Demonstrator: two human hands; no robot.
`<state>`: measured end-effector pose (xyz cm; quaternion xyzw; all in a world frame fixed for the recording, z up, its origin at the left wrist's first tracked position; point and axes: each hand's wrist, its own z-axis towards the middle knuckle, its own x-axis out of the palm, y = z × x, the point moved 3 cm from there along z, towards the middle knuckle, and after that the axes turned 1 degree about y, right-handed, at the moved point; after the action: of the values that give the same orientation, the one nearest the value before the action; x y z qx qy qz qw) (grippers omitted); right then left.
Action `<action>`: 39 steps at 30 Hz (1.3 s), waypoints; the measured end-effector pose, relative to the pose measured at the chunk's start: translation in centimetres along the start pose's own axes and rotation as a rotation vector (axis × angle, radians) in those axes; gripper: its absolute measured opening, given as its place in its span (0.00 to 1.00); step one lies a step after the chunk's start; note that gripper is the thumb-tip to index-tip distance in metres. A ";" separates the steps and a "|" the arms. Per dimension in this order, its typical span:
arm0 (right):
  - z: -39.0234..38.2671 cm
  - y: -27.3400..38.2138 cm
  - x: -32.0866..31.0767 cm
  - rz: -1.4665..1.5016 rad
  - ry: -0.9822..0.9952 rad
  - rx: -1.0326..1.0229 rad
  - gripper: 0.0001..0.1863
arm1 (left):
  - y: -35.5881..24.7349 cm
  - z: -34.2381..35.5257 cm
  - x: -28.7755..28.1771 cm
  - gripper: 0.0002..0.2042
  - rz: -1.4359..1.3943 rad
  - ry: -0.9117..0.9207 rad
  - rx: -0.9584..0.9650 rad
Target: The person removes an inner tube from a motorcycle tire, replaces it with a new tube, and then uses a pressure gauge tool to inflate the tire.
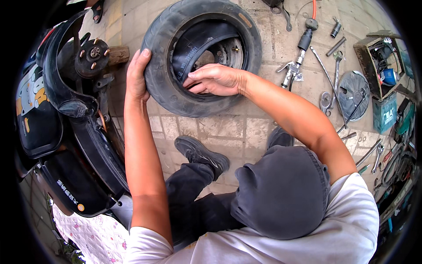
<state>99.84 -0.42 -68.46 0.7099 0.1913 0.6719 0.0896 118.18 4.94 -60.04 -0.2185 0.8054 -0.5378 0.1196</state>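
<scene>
Tyre (160,83) was held over the floor (220,127), its left edge clasped by the left hand (137,75); the right hand (222,79) was placed inside, fingers (201,74) curled, grip unclear. Inner tube (189,55) was partly tucked in; even seating seemed undone.

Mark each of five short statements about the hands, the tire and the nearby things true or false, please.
1. The left hand holds the tire at its left side. True.
2. Both hands are at the tire's outer edge. False: the right hand is at its central opening.
3. A black inner tube shows within the tire. True.
4. The teal box is left of the tire. False: the teal box is right of it.
</scene>
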 end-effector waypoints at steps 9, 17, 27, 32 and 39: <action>-3.7 -2.3 0.7 -1.827 -0.278 0.039 0.35 | 8.3 1.8 -6.9 0.30 -0.331 -0.050 -0.251; -4.8 -5.2 1.7 -1.985 -0.351 0.150 0.28 | 10.2 3.7 -4.3 0.38 0.273 -0.054 -0.213; -5.7 -2.6 2.4 -1.815 -0.605 -0.250 0.24 | 6.8 8.3 6.0 0.58 1.515 0.057 0.325; -7.3 0.3 -0.7 -1.922 -0.784 -0.329 0.23 | 6.7 9.3 8.9 0.57 1.680 0.215 0.452; -6.3 -0.9 -2.1 -1.950 -0.730 -0.280 0.33 | 5.6 9.6 9.0 0.41 1.694 0.205 0.504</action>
<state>93.45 -1.26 -70.27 0.3911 0.5622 0.0702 0.7253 113.14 -5.35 -68.61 0.5325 0.5612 -0.4470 0.4491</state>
